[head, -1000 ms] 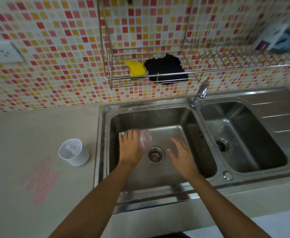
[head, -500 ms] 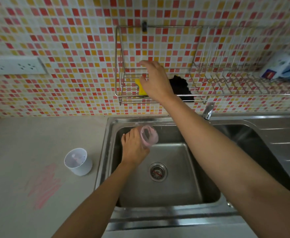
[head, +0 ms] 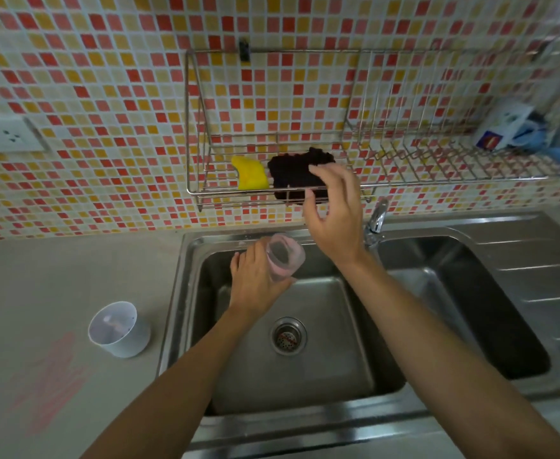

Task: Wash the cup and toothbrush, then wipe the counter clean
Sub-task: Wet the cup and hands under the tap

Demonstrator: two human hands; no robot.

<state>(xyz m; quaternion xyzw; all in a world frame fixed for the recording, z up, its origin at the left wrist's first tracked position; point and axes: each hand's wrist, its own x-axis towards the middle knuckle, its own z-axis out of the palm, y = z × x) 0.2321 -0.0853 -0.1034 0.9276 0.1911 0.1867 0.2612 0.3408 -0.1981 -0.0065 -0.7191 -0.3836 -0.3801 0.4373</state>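
Observation:
My left hand (head: 255, 286) grips a translucent pink cup (head: 285, 256), tilted with its mouth toward me, over the left sink basin (head: 321, 376). My right hand (head: 335, 213) is raised to the wire rack (head: 437, 180) on the wall. Its fingers are spread, with the fingertips at the right end of a black cloth (head: 292, 173) lying there. A yellow sponge (head: 250, 175) sits just left of the cloth. On the counter left of the sink stands a white cup (head: 119, 329) with something pale pink inside, too blurred to identify.
A pink smear (head: 53, 376) marks the counter in front of the white cup. The faucet (head: 376, 220) stands between the two basins, close to my right wrist. The right basin (head: 471, 309) and drainboard lie beyond. A wall outlet (head: 3, 134) is at far left, and packages (head: 504, 127) sit on the rack's right end.
My right hand rose from the basin to the rack, then shifted right from the yellow sponge to the black cloth. My left hand lifted the pink cup slightly.

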